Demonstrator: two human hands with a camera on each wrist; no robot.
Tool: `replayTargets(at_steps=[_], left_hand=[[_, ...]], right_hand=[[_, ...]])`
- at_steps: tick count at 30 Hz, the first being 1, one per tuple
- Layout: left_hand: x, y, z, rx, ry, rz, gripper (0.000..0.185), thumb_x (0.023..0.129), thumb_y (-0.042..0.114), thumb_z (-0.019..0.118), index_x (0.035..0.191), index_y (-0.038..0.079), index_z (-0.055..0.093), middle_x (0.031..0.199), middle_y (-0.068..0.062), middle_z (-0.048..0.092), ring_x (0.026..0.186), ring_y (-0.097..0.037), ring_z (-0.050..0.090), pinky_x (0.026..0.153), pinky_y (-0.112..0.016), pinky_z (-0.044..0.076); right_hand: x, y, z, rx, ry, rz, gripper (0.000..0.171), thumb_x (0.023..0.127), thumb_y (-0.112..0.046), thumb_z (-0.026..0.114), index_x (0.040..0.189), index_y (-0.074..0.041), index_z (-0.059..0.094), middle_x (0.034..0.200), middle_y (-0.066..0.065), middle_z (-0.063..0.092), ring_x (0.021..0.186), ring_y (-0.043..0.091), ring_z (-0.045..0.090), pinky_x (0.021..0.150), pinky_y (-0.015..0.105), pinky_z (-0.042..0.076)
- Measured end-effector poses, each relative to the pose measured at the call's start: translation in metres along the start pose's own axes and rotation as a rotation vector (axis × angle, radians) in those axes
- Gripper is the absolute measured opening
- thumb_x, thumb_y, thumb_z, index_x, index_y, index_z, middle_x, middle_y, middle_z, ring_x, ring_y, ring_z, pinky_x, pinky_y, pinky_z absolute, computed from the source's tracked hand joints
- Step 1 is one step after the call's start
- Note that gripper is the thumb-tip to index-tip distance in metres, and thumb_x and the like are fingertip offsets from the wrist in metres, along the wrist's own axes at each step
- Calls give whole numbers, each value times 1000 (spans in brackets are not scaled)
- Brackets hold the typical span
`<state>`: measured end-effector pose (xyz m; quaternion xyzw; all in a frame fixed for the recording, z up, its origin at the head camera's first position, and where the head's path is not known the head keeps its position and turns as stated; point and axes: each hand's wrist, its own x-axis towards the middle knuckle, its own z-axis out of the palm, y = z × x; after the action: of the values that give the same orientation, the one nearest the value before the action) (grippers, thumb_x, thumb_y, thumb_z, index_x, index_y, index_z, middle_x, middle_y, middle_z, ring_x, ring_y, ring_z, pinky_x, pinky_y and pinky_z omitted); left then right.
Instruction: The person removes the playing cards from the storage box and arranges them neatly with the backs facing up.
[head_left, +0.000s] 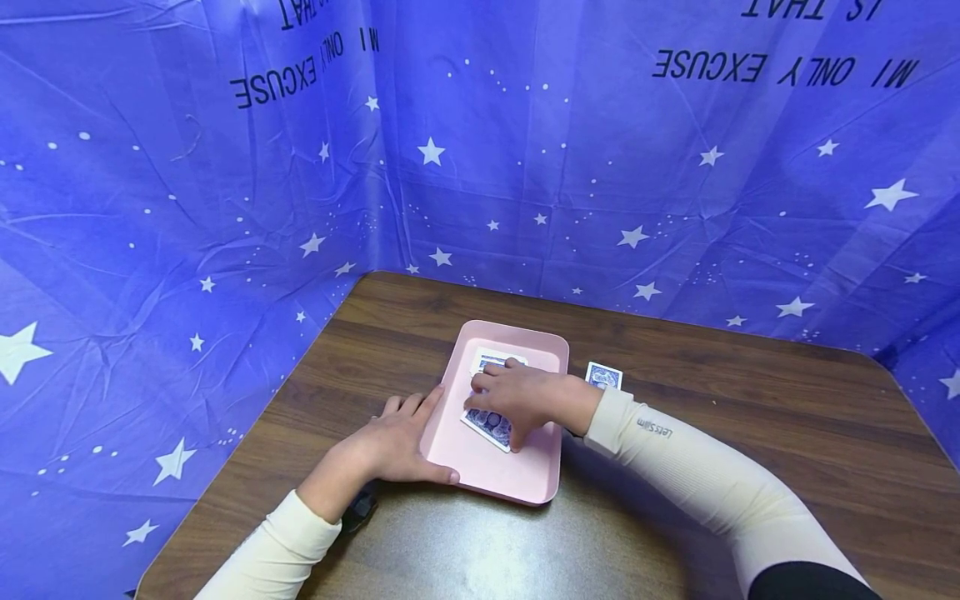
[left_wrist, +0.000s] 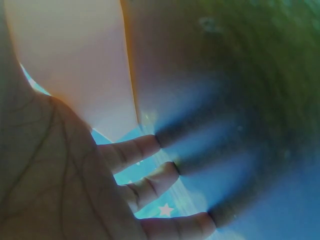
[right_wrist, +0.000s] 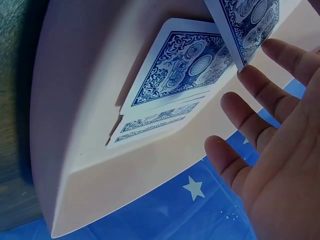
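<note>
A pink tray [head_left: 517,483] lies on the table with blue-backed playing cards [right_wrist: 185,70] spread in it, overlapping. Over it, my right hand [head_left: 521,396] holds one playing card [right_wrist: 250,22] by its edges, between thumb and fingertips. That card is tilted up above the others in the right wrist view. My left hand [head_left: 401,442] rests against the tray's left side, its fingers fairly straight and spread on the tabletop, thumb by the near corner. In the left wrist view the left fingers [left_wrist: 155,185] touch the table surface.
Right of the tray, another blue-backed card [head_left: 603,375] lies on the wooden table [head_left: 675,350], partly hidden by the right forearm. A dark object [head_left: 360,510] shows under the left wrist. Blue star-printed curtains [head_left: 480,167] hang behind the table and at its left.
</note>
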<state>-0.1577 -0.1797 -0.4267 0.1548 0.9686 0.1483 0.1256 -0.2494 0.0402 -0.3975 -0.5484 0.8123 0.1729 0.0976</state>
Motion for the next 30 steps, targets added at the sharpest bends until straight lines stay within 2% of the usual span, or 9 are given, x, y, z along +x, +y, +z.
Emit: replayTargets(at_steps=[8, 16, 30], left_hand=[[0, 0, -1, 5, 4, 5, 131, 62, 82, 70, 160, 13, 17, 147, -16, 42, 127, -40, 38, 92, -63, 43], [0, 0, 0, 4, 9, 10, 132, 62, 81, 71, 160, 12, 17, 146, -17, 42, 126, -40, 38, 92, -62, 43], [0, 1, -1, 15, 9, 6, 132, 61, 81, 70, 160, 12, 17, 146, -17, 42, 127, -41, 38, 93, -64, 42]], right_hand=[[-3, 1, -2, 10, -7, 14, 93, 66, -55, 87, 146, -28, 48, 139, 0, 48, 125, 20, 42, 102, 45, 38], [-7, 3, -1, 75, 15, 35, 92, 64, -52, 89, 144, -27, 51, 135, 0, 49, 118, 18, 43, 97, 40, 40], [-13, 5, 0, 93, 64, 49, 90, 63, -56, 88, 141, -25, 54, 133, 0, 50, 119, 19, 44, 95, 42, 40]])
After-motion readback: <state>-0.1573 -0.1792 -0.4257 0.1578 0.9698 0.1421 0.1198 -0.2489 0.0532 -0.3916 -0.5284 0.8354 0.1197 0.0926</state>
